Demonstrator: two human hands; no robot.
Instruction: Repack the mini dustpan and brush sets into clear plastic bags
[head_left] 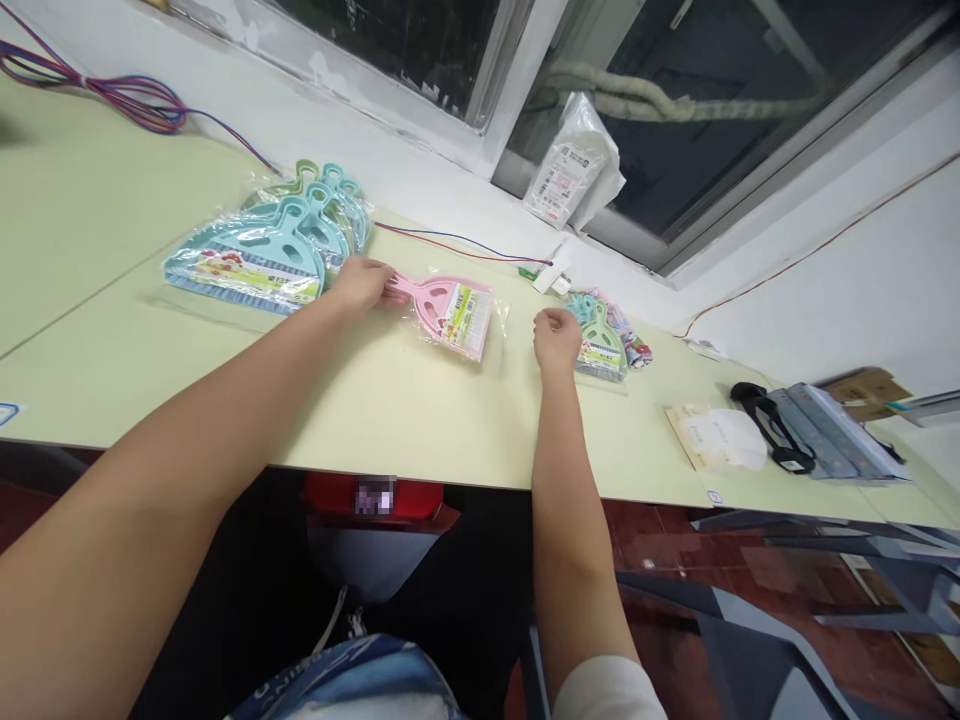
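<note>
A pink dustpan and brush set (pixel 433 303) in clear wrapping lies on the pale yellow table, its brush end pointing right. My left hand (pixel 363 284) is closed around its handle. To the right, my right hand (pixel 557 335) is held with curled fingers beside a green dustpan set (pixel 602 340); whether anything is between the fingertips is hidden. Behind that set are a teal piece (pixel 581 306) and a patterned packet (pixel 634 345). Left of my left hand, several wrapped blue dustpan sets (pixel 289 236) lie in an overlapping pile, with a green one at the back.
A white plastic packet (pixel 568 170) leans on the window sill. A white plug (pixel 553 277) with thin wires lies along the wall. Coiled red and blue cable (pixel 139 103) is at far left. A black strap (pixel 772 425) and grey-blue folded item (pixel 829 430) are at right.
</note>
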